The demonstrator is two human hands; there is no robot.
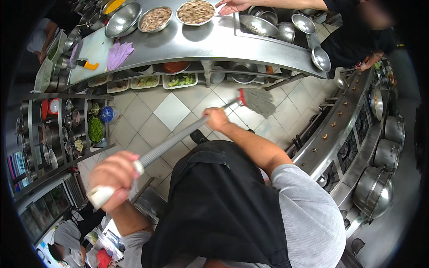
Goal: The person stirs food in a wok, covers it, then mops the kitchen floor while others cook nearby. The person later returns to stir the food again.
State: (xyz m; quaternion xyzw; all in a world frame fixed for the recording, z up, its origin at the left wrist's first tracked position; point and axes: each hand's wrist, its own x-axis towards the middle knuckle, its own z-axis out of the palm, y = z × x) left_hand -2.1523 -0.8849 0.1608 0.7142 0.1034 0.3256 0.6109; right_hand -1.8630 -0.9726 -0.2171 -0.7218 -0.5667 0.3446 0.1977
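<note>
A mop handle (176,140) slants across the view in front of my dark apron. My left hand (114,177) is wrapped around its white upper end and looks blurred. Lower down the pole, my right hand (216,119) grips it close to the red mop clamp (242,97). The grey string mop head (259,102) lies spread on the tiled floor (147,114), below the steel worktable's edge.
A steel worktable (161,50) bears two bowls of sliced food (196,12), a purple glove (120,55) and a knife (90,65). A co-worker (355,40) stands at far right. Gas stoves (335,124) line the right, a rack (60,134) the left. Another person (68,238) is behind at left.
</note>
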